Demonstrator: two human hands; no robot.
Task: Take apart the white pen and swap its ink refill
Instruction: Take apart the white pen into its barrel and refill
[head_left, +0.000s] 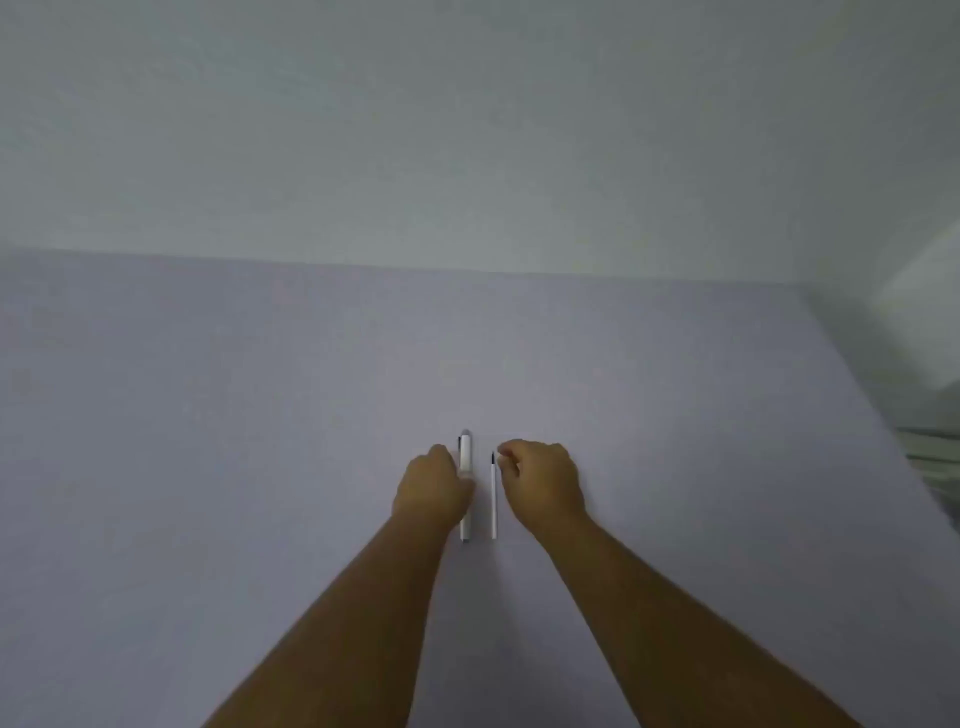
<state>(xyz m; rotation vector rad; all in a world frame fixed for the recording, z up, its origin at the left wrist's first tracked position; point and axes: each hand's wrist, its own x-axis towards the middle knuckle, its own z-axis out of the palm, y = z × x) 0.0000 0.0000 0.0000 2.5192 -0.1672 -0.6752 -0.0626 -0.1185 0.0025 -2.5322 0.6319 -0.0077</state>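
The white pen (465, 454) lies on the pale table, pointing away from me, with a dark clip near its far end. My left hand (432, 486) rests on the pen's middle from the left, fingers curled over it. A thin white ink refill (493, 499) with a dark tip lies parallel just right of the pen. My right hand (540, 480) sits right of the refill, its curled fingertips close to the refill's far tip; I cannot tell whether they touch it.
The pale table (260, 467) meets a plain wall (467, 130) at the back. Its right edge (883, 426) runs diagonally, with blurred greenish objects (935, 457) beyond it.
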